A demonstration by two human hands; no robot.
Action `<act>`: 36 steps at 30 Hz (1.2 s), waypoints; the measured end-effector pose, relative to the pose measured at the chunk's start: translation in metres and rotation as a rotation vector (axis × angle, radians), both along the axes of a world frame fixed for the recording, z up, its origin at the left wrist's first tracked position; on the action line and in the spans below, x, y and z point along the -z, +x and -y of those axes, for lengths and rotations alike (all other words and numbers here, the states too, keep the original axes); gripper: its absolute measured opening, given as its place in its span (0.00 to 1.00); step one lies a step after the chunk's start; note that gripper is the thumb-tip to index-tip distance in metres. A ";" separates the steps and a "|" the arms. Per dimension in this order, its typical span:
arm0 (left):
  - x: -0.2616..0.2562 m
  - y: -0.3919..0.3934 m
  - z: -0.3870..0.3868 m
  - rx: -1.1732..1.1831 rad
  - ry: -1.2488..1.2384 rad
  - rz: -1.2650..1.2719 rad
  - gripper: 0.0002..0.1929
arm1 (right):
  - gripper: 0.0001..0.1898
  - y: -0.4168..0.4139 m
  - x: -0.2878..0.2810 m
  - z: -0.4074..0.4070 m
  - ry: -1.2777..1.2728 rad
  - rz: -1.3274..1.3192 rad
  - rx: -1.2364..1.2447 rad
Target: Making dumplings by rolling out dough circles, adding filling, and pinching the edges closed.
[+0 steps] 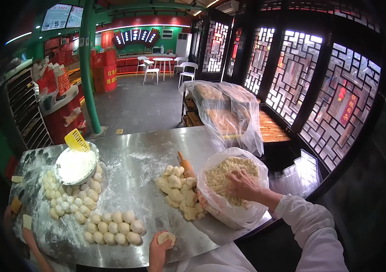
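Note:
My left hand holds a small round piece of dough at the table's near edge. At the right, my right hand reaches into a plastic-lined container of pale crumbly filling, fingers on the crumbs; whether they pinch any cannot be told. Between the hands lies a heap of dough pieces with a wooden rolling pin behind it. Rows of dough balls stand left of my left hand. Farther left, more dough balls surround a bowl of white flour with a yellow slotted scoop.
The floury steel table spans the foreground. At its left edge, another person's hands are near flat scrapers or pieces. Beyond the table's right back stands a rack of trays under plastic sheeting. A green post rises behind it.

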State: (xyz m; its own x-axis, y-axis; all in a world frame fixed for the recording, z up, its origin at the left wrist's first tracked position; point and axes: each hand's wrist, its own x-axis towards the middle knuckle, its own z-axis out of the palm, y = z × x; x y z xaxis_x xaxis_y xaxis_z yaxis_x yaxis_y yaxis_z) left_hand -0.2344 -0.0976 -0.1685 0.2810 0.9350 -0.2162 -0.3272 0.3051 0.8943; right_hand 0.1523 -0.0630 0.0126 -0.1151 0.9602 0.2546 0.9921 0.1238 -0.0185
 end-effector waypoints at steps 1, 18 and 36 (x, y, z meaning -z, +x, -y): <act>-0.001 0.002 -0.002 0.004 0.031 -0.038 0.21 | 0.25 0.001 0.006 0.002 -0.089 0.011 -0.041; -0.066 0.021 -0.007 0.056 0.011 -0.052 0.16 | 0.17 0.008 -0.003 -0.012 -0.206 -0.157 -0.121; -0.168 0.249 -0.095 0.388 0.166 0.081 0.27 | 0.20 0.041 -0.040 0.017 -0.026 -0.726 -0.224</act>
